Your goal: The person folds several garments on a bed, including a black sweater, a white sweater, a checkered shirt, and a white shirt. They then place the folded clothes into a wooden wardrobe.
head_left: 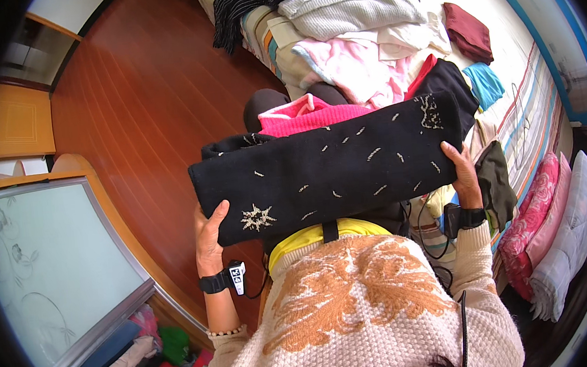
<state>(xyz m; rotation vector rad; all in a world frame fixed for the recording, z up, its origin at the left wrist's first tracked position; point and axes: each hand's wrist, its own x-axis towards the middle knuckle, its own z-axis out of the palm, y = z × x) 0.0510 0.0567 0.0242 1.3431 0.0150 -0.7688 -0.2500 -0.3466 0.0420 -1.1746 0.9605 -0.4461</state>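
Note:
A folded black knit garment (pixel 323 171) with a pale star motif and short dashes is held stretched out across my lap. My left hand (pixel 210 236) grips its lower left end, thumb on top and fingers hidden beneath. On the other end, my right hand (pixel 462 170) has its thumb over the edge, with the fingers behind the cloth. Just beyond the black knit lies a bright pink ribbed garment (pixel 314 119), partly covered by it. A second black cloth (pixel 443 81) shows past the far right corner.
The bed (pixel 509 70) bears a grey ribbed knit (pixel 357 5), a pink fleece (pixel 351 67), a folded maroon cloth (pixel 468 32) and a turquoise cloth (pixel 483 84). Folded bedding (pixel 539 216) stands at right. To the left are wooden floor (pixel 157 90) and a frosted-glass cabinet door (pixel 57 274).

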